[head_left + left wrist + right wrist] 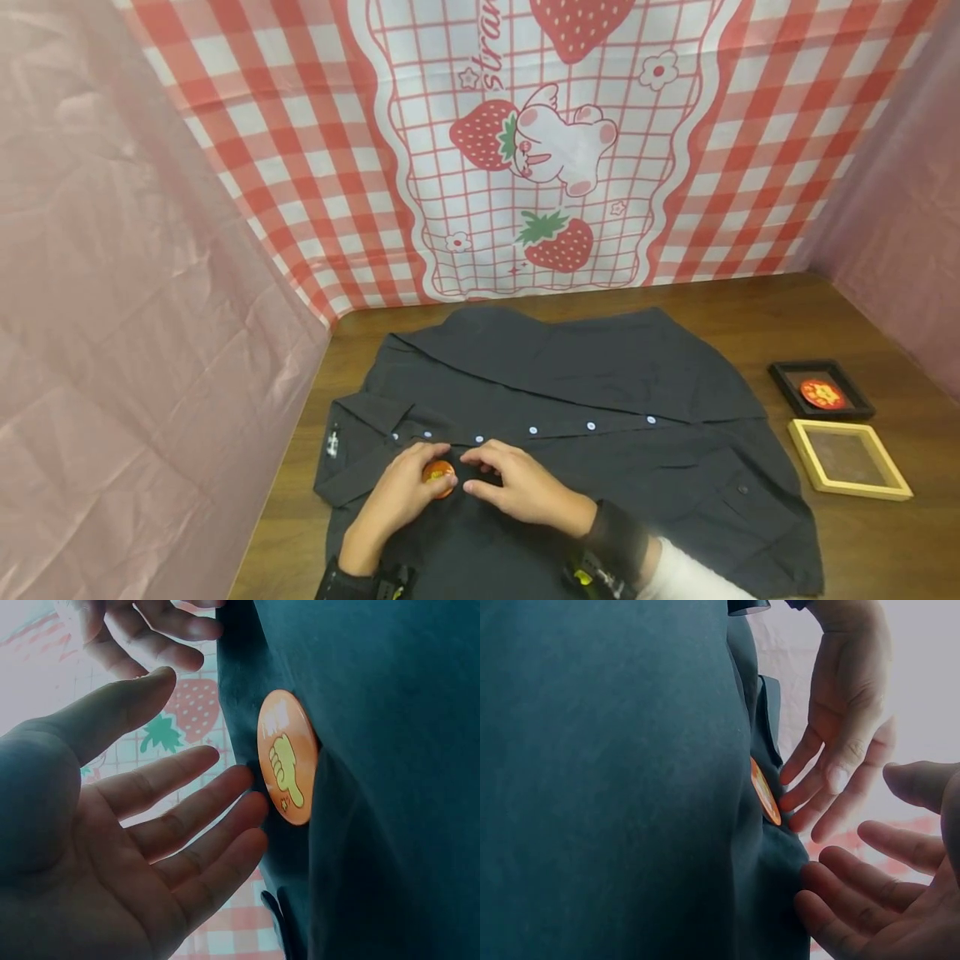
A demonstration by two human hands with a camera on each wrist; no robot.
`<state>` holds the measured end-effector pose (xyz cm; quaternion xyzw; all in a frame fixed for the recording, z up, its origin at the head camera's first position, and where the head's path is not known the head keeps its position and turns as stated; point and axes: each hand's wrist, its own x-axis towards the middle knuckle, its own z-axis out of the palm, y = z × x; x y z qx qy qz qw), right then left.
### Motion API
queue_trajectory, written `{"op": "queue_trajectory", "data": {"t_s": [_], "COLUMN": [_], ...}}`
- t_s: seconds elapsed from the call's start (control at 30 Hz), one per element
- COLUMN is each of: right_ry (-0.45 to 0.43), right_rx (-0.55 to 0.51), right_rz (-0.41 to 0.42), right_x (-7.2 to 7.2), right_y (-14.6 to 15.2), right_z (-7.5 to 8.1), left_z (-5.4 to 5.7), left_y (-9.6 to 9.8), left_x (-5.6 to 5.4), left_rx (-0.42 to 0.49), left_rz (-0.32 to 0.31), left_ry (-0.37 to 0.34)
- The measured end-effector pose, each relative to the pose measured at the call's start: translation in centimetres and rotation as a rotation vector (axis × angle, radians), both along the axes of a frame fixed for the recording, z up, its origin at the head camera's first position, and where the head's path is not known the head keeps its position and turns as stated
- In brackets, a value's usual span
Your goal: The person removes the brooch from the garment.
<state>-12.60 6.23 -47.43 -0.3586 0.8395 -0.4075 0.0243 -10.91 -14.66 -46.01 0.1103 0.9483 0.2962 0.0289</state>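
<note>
A dark button-front shirt (600,492) lies spread on the table, with a row of pale buttons. On its front near the collar sits a round orange badge (437,477). In the left wrist view the badge (288,761) shows a yellow thumb-and-fist figure and lies against the cloth. My left hand (405,487) is beside the badge, its fingers loosely extended and fingertips close to the badge's edge. To the right of it, my right hand (521,485) hovers over the shirt with relaxed, parted fingers and nothing held. The badge's back is hidden.
On the table (795,325), at the right, a black frame (855,412) holds another round red-and-yellow badge (822,394). A yellow-rimmed frame (862,490) lies just in front of it. Pink cloth (187,292) hangs at the left, and a strawberry-print checked cloth (315,167) at the back.
</note>
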Motion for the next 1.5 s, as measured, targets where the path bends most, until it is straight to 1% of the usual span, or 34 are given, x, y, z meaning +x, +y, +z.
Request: {"op": "queue_trajectory", "data": {"t_s": [0.17, 0.37, 0.6, 0.8, 0.93, 1.03, 1.13, 1.3, 1.5], "right_ry": [-0.011, -0.034, 0.008, 0.003, 0.003, 0.008, 0.001, -0.017, -0.012], "right_rx": [0.048, 0.088, 0.116, 0.156, 0.206, 0.257, 0.284, 0.286, 0.29], "right_rz": [0.016, 0.022, 0.028, 0.018, 0.016, 0.014, 0.021, 0.032, 0.022], "right_x": [-0.1, -0.2, -0.2, -0.5, -0.7, -0.8, -0.7, -0.8, -1.3], "right_y": [-0.6, -1.3, -2.2, -2.9, -3.3, -3.6, -3.8, -4.0, -4.3], "right_z": [0.0, 0.2, 0.2, -0.1, -0.2, -0.2, 0.0, 0.0, -0.4], "left_z": [-0.3, -0.3, -0.3, -0.4, -0.4, -0.6, -0.7, -0.8, -0.9], "left_y": [-0.4, -0.9, -1.3, -1.2, -1.2, -1.3, -1.3, -1.5, -1.6], "left_x": [0.0, 0.1, 0.3, 0.4, 0.5, 0.5, 0.4, 0.2, 0.0], "left_rx": [0.0, 0.005, -0.019, -0.036, -0.045, -0.053, -0.064, -0.077, -0.09], "left_rz": [-0.003, -0.025, -0.03, -0.036, -0.034, -0.041, -0.054, -0.07, -0.073], "left_ry": [-0.011, -0.048, -0.061, -0.085, -0.1, -0.093, -0.073, -0.049, -0.062]}}
